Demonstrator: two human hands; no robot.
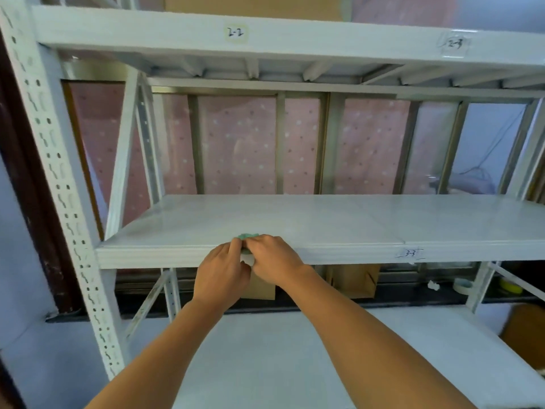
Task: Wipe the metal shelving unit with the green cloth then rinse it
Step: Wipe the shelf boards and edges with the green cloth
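A white metal shelving unit (339, 222) fills the view, with labelled beams above and at chest height. A small bunched green cloth (247, 237) lies on the front lip of the middle shelf, mostly hidden by my fingers. My left hand (221, 277) and my right hand (272, 258) meet at that edge, both with fingers closed on the cloth. Only a bit of green shows above and between my fingertips.
The perforated left upright (56, 178) stands close by. Brown cardboard boxes (354, 280) and tape rolls (463, 286) sit on a dark ledge behind the lower level. A white lower shelf (265, 349) spreads under my arms. A pink dotted curtain hangs behind.
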